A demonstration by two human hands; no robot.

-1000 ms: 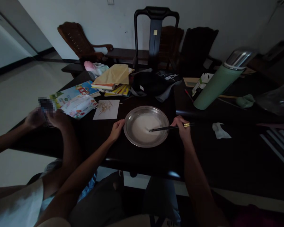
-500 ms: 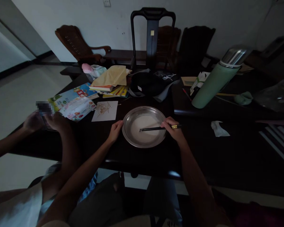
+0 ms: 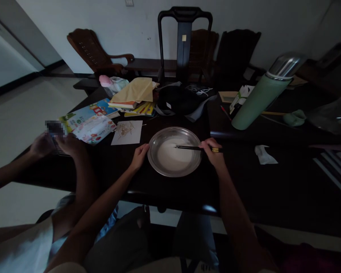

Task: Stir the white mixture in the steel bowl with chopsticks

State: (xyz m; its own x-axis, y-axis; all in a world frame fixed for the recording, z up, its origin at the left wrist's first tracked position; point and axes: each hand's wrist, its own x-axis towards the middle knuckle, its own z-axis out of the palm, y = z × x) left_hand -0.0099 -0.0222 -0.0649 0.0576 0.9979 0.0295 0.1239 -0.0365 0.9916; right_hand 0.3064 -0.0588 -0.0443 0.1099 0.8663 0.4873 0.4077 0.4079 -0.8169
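- The dark table is taking up most of the view, with a tall black chair standing at its far side.
- A green flask with a shiny metal cap is standing to the right of the middle, well apart from the plate.
- A pile of books and coloured booklets is lying at the far left, next to a dark cloth bundle.
- The round metal plate is sitting near the table's front edge, straight ahead of the person, and is holding a shallow pool of white liquid.
- A white sheet of paper with a small heap of thin sticks on it is lying just beyond the plate's left side.
- The left hand is resting against the plate's left rim with its fingers loosely bent (I cannot tell whether they are pinching the rim or only touching it).
- The right hand is hovering at the plate's right edge, closed around a pair of dark chopsticks.
- The chopsticks are pointing left across the plate, with their tips over the upper part of the white liquid.
- Another person's two hands are gripping a blurred object at the table's left end.
- A crumpled tissue is lying to the right.
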